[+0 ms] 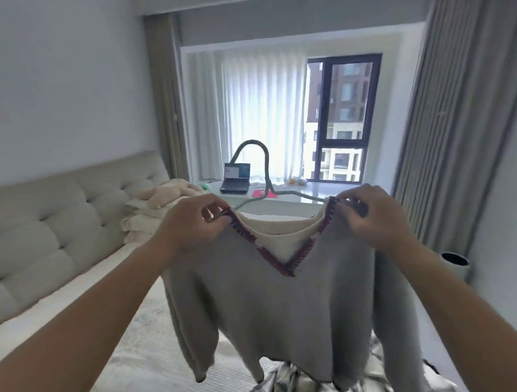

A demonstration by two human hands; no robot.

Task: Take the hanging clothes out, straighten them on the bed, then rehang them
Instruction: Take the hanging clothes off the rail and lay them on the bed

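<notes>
Beyond the fingers, the far wall holds a dark-framed window (348, 115) showing brick and pale buildings outside in daylight. Sheer white curtains (247, 113) cover the glass to its left. Heavy grey drapes (455, 113) hang right of the fingers, and 1 beige drape (165, 96) hangs to their left. A wide pale sill (281, 205) lies just behind the fingers, carrying an open laptop (235, 179), a red card (264, 193) and small items too blurred to name. Left of the fingers runs a tufted grey headboard (59, 216) under a plain white wall (60, 86). Folded cream bedding (151, 212), perhaps with a soft toy on top, is stacked at its far end. A white cylinder with a dark top (455, 264) stands at the right.
</notes>
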